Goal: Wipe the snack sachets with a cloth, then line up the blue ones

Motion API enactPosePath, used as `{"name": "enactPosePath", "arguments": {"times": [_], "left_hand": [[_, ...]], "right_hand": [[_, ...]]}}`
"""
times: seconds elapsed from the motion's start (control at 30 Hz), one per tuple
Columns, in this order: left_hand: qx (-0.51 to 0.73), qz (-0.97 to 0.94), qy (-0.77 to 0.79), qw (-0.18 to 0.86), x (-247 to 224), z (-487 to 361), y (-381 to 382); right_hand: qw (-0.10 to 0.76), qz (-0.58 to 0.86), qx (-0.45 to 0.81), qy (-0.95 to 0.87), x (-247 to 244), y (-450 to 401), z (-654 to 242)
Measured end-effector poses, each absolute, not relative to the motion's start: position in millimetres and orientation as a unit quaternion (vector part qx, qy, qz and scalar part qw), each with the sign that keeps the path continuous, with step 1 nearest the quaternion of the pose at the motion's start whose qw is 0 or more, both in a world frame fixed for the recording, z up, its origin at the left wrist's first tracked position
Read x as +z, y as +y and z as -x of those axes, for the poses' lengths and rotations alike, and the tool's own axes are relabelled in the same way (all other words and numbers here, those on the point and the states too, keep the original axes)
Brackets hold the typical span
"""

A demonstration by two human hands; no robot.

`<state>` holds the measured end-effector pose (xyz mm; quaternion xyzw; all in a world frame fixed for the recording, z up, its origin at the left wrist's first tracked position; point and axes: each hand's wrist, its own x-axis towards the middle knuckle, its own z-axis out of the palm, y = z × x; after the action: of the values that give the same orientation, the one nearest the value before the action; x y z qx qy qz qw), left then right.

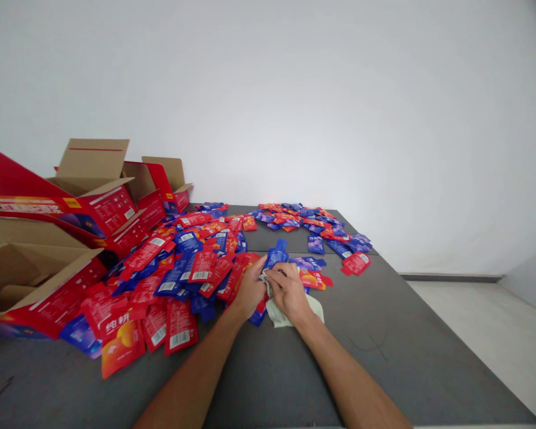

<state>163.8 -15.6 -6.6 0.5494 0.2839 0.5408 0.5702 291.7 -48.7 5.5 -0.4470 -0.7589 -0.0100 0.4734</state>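
Worn on the head, the single camera looks forward and down from close above a dark grey flat tabletop [429,381], facing a smooth white wall [295,89] across the upper frame.

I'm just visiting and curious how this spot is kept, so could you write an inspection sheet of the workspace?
Surface: dark grey table, dark marks near the front.
Job's things: blue pouch and pale cloth, between the hands.
Clutter: red and blue pouches heaped at left, more farther back; open boxes far left.
Hands: left hand holds the pouch; right hand holds the cloth against it.
Cables: nothing seen.
Surroundings: pale wall behind, light floor at right.
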Motion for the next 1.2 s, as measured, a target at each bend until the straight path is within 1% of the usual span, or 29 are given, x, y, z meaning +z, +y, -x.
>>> {"name": "enactPosePath", "arguments": {"times": [0.17, 0.27, 0.37, 0.5, 0.6, 0.67, 0.8, 0.87, 1.03, 1.2], "left_hand": [[0.467, -0.575, 0.243, 0.626, -8, -168, -21], [0.451, -0.598, 0.225, 0.624, -4, -171, -25], [0.469, -0.588, 0.225, 0.620, -1, -172, -26], [0.519, -0.548, 0.246, 0.608, 1, -169, -23], [0.549, -0.503, 0.252, 0.619, 5, -168, -22], [0.559, -0.466, 0.256, 0.637, 9, -169, -24], [0.586, -0.388, 0.288, 0.650, 15, -169, -26], [0.594, -0.365, 0.289, 0.656, 16, -167, -25], [0.579, -0.367, 0.270, 0.676, 7, -169, -20], [0.541, -0.367, 0.301, 0.694, -1, -180, -22]], "right_hand": [[0.544, 0.504, -0.058, -0.668, 14, -42, -319], [0.554, 0.523, -0.067, -0.644, 17, -40, -331], [0.542, 0.501, -0.054, -0.673, 14, -42, -326], [0.508, 0.445, -0.008, -0.738, 7, -46, -304], [0.487, 0.425, 0.024, -0.763, 5, -50, -295], [0.498, 0.434, 0.033, -0.750, 7, -51, -295], [0.567, 0.469, 0.024, -0.677, 15, -52, -302], [0.587, 0.473, 0.020, -0.656, 19, -53, -304], [0.593, 0.452, 0.035, -0.665, 21, -58, -296], [0.587, 0.435, 0.048, -0.681, 18, -60, -289]]}}
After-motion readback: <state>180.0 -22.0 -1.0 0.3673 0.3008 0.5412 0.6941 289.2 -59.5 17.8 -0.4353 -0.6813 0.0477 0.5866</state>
